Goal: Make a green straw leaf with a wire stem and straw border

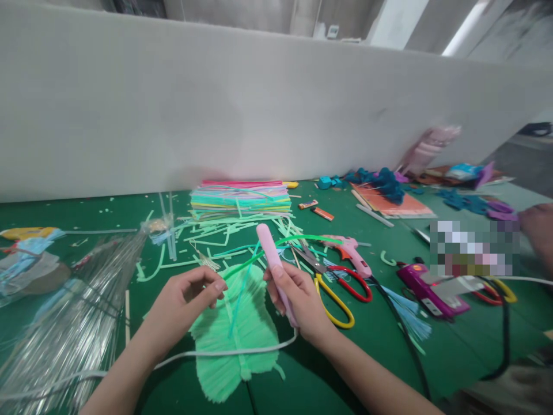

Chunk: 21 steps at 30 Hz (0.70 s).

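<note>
My left hand (pixel 190 300) pinches the near end of a green pipe cleaner (pixel 298 237), which arcs up and to the right. My right hand (pixel 300 294) is wrapped round a pink wand-shaped tool (pixel 268 245) with a white cord (pixel 233 353); it looks like a small hair straightener. The pipe cleaner passes at the tool's upper part; whether it is clamped there I cannot tell. Below my hands lies a fuzzy light green leaf shape (pixel 220 369) with a center rib. A thin teal strand (pixel 242 297) runs across it.
Bundled colored pipe cleaners (pixel 242 202) lie at the back among green scraps. Scissors with red and yellow handles (pixel 334 314) and a pink glue gun (pixel 356 256) are on the right, by a purple device (pixel 427 291). Clear sticks (pixel 82 311) spread left. Another person's hand (pixel 538 230) shows far right.
</note>
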### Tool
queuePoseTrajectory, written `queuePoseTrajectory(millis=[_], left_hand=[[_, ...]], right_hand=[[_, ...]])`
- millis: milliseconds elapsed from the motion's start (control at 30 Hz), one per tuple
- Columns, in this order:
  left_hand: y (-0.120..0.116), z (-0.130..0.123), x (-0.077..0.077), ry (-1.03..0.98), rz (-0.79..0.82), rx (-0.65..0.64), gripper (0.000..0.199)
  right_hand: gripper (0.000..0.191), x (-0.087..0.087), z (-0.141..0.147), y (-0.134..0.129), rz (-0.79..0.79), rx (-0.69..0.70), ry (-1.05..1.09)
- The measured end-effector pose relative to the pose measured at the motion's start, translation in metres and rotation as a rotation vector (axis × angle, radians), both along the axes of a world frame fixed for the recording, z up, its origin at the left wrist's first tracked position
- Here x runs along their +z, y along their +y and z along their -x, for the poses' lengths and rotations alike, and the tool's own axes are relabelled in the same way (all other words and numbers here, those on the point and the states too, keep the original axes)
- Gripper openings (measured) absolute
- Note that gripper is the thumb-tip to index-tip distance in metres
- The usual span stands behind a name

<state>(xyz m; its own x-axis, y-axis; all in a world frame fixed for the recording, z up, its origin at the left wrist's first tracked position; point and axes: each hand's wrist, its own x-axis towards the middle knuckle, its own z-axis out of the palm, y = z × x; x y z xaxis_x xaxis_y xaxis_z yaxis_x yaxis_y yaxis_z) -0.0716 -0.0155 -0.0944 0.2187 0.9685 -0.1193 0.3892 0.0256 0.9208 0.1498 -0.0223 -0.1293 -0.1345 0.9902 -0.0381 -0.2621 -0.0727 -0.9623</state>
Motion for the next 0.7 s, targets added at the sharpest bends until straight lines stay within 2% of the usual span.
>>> queuePoseTrajectory(millis=[133,200,367,467,700], left_hand=[[0.001,0.002,-0.002,-0.017,0.0,0.028,0.033],[0.0,0.003,-0.003,-0.043,-0.013,0.058,0.032],[0.0,0.002,-0.004,-0.123,-0.085,0.166,0.031],[0.0,-0.001,-0.006,-0.137,-0.08,0.173,0.032],[0.0,-0.011,-0.008,-0.131,-0.061,0.099,0.031]], right_hand=[[0.046,0.003,-0.003,0.001,0.002,-0.081,0.028],[0.047,0.004,-0.003,0.0,-0.003,-0.072,0.035],[0.05,0.0,0.003,-0.006,0.011,0.129,-0.042],[0.048,-0.006,0.009,-0.01,-0.011,0.219,-0.077],[0.041,-0.012,0.012,-0.013,-0.029,0.235,-0.168]])
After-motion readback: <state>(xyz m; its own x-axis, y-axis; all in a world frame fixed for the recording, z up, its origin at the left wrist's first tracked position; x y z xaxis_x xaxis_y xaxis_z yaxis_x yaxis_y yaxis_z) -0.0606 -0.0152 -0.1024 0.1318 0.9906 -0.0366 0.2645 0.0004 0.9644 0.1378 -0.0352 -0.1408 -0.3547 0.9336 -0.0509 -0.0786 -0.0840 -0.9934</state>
